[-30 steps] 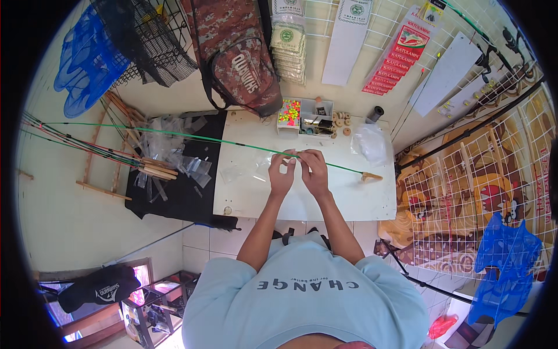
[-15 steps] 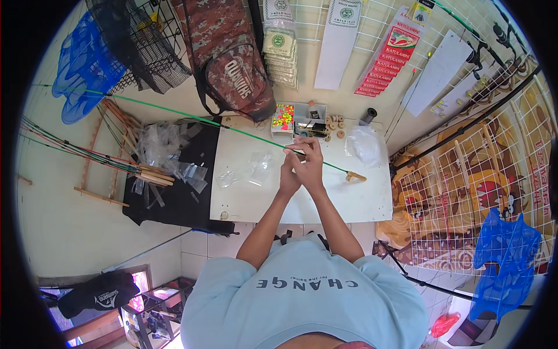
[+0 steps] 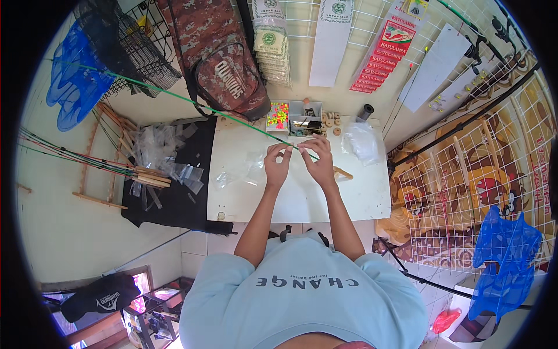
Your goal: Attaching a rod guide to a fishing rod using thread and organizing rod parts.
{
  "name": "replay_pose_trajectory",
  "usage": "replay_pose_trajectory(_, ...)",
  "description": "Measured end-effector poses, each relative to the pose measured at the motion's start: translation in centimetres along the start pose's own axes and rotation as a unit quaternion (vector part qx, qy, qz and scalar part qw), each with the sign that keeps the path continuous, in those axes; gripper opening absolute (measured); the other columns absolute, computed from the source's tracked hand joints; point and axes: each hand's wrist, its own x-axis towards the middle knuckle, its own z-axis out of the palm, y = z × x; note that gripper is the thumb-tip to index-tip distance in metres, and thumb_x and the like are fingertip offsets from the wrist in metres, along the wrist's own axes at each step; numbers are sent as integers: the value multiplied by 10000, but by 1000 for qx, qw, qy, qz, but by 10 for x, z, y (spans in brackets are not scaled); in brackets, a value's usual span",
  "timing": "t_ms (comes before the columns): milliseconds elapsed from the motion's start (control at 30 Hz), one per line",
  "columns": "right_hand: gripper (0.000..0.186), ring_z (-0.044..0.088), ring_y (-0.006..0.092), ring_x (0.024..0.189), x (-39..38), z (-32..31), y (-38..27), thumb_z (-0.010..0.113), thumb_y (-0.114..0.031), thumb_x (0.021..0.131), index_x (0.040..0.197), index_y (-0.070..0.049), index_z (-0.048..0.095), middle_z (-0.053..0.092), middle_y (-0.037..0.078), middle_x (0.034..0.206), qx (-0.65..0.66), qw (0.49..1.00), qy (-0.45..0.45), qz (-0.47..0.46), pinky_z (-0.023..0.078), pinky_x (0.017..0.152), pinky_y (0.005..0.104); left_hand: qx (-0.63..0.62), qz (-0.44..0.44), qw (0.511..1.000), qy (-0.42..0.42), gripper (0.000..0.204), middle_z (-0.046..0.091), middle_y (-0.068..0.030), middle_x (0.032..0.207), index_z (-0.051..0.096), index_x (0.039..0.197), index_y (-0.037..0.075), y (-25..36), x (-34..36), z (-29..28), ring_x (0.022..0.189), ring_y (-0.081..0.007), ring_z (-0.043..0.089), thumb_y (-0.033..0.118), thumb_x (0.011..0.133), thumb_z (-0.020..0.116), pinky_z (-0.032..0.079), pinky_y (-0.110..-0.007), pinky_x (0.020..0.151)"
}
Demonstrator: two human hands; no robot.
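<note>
Seemingly mid-fitting: right hand (image 3: 321, 161) pinches the green rod (image 3: 174, 96); left hand (image 3: 278, 164), fingers curled beside it, grip unclear; next needs steady alignment.

A single wide fisheye view looks steeply down from the person's head, facing forward and downward over the light-blue shirt (image 3: 302, 296) at the lower edge. Both forearms rise from there to the left hand (image 3: 277, 164) and right hand (image 3: 318, 161), which sit near the centre, at arm's length over the white worktop (image 3: 354, 200). Toward the dark circular rim straight edges bend: the wall ahead with its wire grid (image 3: 372, 11) curves across the top, the tiled floor (image 3: 192, 247) lies below.
</note>
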Motion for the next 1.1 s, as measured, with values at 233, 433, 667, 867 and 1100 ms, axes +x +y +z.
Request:
replay_pose_trajectory(233, 149, 452, 280, 1117, -2, 10, 3, 704, -93, 784, 930, -120, 705, 650, 24, 924, -31, 999, -18, 21, 380, 962, 376, -3, 41, 999, 12, 119, 652, -58, 1012, 670, 988, 40, 2, 9, -9, 941, -128, 558, 78, 879, 638, 465, -244, 725)
replay_pose_trajectory(433, 139, 506, 251, 1013, 4, 21, -4, 716, -84, 771, 910, -99, 719, 668, 53, 880, 3, 1000, 5, 29, 408, 901, 364, -6, -4, 1000, -11, 191, 652, -48, 1035, 652, 1057, 70, -3, 3, -9, 941, -139, 565, 104, 868, 650, 476, -258, 707)
replay_pose_trajectory(667, 155, 525, 230, 1007, 17, 27, -12, 725, -95, 770, 921, -60, 730, 686, 67, 864, 56, 996, 19, 61, 416, 891, 356, 45, 7, 997, -66, 221, 672, -60, 1007, 686, 1010, 79, -9, -3, -9, 955, -203, 567, 65, 790, 701, 506, -286, 684)
replay_pose_trajectory(867, 140, 530, 225, 991, 23, 26, -19, 718, -106, 773, 910, -81, 729, 689, 53, 875, 70, 996, 23, 45, 438, 866, 347, 58, 31, 995, -70, 237, 660, -90, 973, 671, 1004, 45, -3, 7, -7, 943, -201, 576, -7, 773, 684, 503, -279, 699)
replay_pose_trajectory(1100, 153, 515, 232, 971, 27, 22, -19, 728, -137, 774, 909, -68, 707, 672, 53, 848, 9, 999, 19, 40, 425, 868, 355, 98, 99, 990, 15, 205, 643, -63, 999, 672, 999, 77, 26, 22, -23, 967, -197, 537, 22, 802, 677, 459, -314, 769)
